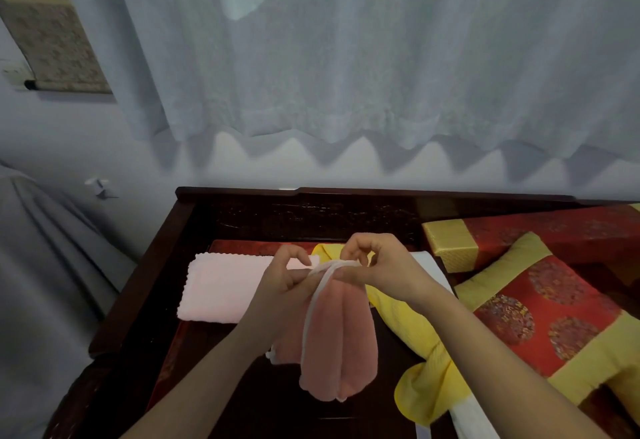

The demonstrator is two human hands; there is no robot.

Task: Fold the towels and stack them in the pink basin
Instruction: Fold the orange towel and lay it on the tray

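— Where are the hands?

— Both are raised over the dark wooden surface (149, 286), close together. The left hand (284, 286) and the right hand (384, 265) each pinch the white-trimmed top edge of a salmon towel (339, 341), fingers curled round it.

— And the towel itself?

— It hangs down from their grip, apparently doubled lengthwise, though the folds are hard to read.

— Other towels?

— A pale pink towel (221, 286) lies folded flat to the left. A yellow towel (426, 369) lies crumpled to the right, over a white towel (474, 418).

— Beyond that?

— A red and yellow cushion (540, 317) on the right, and a white curtain (346, 75) behind.
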